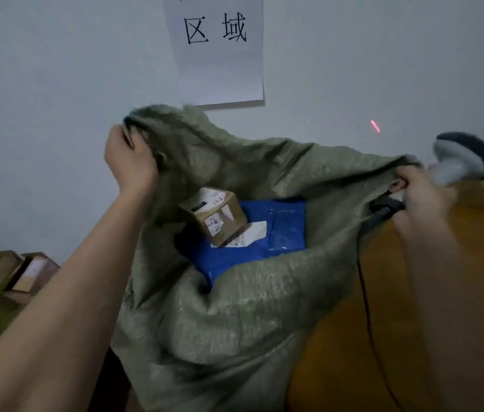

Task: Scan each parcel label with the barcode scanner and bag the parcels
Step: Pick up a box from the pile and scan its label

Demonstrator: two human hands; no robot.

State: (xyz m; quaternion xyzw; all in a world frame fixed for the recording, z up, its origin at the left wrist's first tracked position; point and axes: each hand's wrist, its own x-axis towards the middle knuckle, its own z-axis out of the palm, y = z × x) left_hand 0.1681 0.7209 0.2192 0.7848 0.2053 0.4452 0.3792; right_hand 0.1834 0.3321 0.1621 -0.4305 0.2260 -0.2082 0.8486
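Head view: woven sack held open mid-frame, limp and crinkly, best gripped at bunched rim. Left hand clenched on upper-left rim; right hand clutching right rim plus barcode scanner. Inside, centre: small cardboard parcel, stiff and probably light, atop slick blue mailer. Orange surface lower right.

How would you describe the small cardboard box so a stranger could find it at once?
Look into the open mouth of the big green woven sack. On the flat blue plastic mailer inside sits a tilted small brown cardboard box, the only stiff, boxy parcel there, bearing white labels.
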